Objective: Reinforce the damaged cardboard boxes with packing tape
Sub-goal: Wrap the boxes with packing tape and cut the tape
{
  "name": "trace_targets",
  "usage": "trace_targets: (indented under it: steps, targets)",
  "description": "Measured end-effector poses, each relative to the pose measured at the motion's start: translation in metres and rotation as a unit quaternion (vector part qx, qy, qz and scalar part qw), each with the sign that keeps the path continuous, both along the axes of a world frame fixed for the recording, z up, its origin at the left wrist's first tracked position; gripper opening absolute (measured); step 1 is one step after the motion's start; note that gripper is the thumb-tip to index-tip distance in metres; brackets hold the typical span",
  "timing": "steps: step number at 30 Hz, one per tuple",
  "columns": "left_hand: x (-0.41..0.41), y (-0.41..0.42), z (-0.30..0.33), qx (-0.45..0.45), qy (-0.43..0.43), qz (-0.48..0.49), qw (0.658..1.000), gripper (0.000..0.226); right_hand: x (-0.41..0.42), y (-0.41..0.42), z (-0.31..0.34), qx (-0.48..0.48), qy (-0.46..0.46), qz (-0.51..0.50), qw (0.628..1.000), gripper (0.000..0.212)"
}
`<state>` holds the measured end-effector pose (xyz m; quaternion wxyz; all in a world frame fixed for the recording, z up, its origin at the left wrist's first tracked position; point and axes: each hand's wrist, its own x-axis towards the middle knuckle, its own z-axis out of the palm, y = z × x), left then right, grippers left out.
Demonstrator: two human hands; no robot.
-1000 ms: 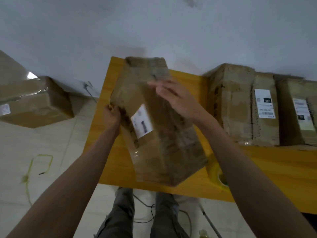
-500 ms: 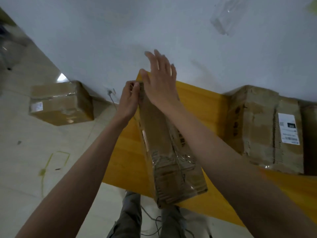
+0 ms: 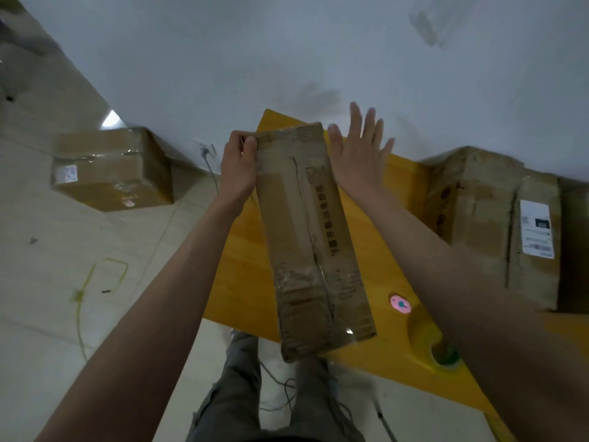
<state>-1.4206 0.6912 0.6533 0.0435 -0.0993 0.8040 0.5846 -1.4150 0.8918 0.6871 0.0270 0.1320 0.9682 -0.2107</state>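
A long, worn cardboard box (image 3: pixel 310 231) with clear tape over its creased ends lies lengthwise on the yellow table (image 3: pixel 242 269), its near end past the table's front edge. My left hand (image 3: pixel 239 167) grips the box's far left corner, thumb on top. My right hand (image 3: pixel 358 154) has straight, spread fingers just right of the box's far end; whether its palm edge touches the box is unclear. A yellow roll of packing tape (image 3: pixel 428 342) lies on the table near the front right, partly behind my right forearm.
Two taped cardboard boxes (image 3: pixel 490 218) with a white label stand against the wall at the right. Another box (image 3: pixel 108 169) sits on the tiled floor at left. A small pink round item (image 3: pixel 400 303) lies beside the tape roll. Cables run across the floor.
The box has turned from standing on its edge to lying with a broad face up. My right hand has come off its top and moved to the right side, fingers spread.
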Motion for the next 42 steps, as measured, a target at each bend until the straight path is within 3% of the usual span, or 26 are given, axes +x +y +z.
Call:
trace_targets:
  steps: [3, 8, 14, 16, 18, 21, 23, 25, 28, 32, 36, 42]
  targets:
    - [0.000, 0.009, 0.008, 0.017, -0.049, 0.037, 0.998, 0.022, 0.070, -0.032, 0.014, -0.041, 0.063, 0.058, 0.995, 0.063]
    - [0.003, 0.021, 0.013, -0.043, -0.005, 0.072, 0.996, 0.041, 0.159, -0.082, 0.004, 0.065, 0.081, 0.211, 0.972, 0.059]
    - [0.003, 0.014, 0.006, -0.092, -0.002, 0.047, 0.995, 0.048, 0.162, -0.038, -0.007, 0.116, 0.051, 0.113, 0.985, 0.060]
    - [0.005, 0.021, 0.008, -0.085, 0.001, 0.047, 0.995, 0.049, 0.156, -0.013, -0.009, 0.046, 0.027, 0.047, 0.997, 0.061]
    - [0.008, 0.025, 0.009, -0.065, 0.001, 0.065, 0.996, 0.049, 0.151, 0.012, -0.013, -0.131, -0.017, 0.007, 0.991, 0.063]
    - [0.020, 0.020, 0.013, -0.028, -0.011, 0.106, 0.994, 0.064, 0.148, 0.015, -0.018, -0.419, -0.113, -0.040, 0.900, 0.077]
    - [0.040, 0.012, 0.022, -0.016, 0.001, 0.119, 0.993, 0.079, 0.151, -0.004, -0.022, -0.515, -0.119, -0.047, 0.847, 0.083]
    - [0.070, 0.002, 0.031, -0.022, 0.011, 0.103, 0.994, 0.092, 0.154, -0.029, -0.022, -0.564, -0.075, -0.025, 0.822, 0.067]
    - [0.111, -0.015, 0.040, -0.096, -0.017, 0.065, 0.993, 0.111, 0.159, -0.069, -0.013, -0.534, -0.032, 0.015, 0.845, 0.050]
    - [0.118, -0.035, 0.036, -0.196, -0.092, 0.045, 0.975, 0.121, 0.170, -0.115, -0.016, -0.455, 0.028, 0.069, 0.888, 0.049]
    - [0.116, -0.051, 0.027, -0.173, -0.109, 0.088, 0.975, 0.114, 0.166, -0.129, -0.052, -0.365, 0.070, 0.102, 0.923, 0.052]
    - [0.126, -0.075, 0.013, -0.126, -0.100, 0.120, 0.980, 0.108, 0.177, -0.082, -0.147, -0.296, 0.007, 0.067, 0.953, 0.055]
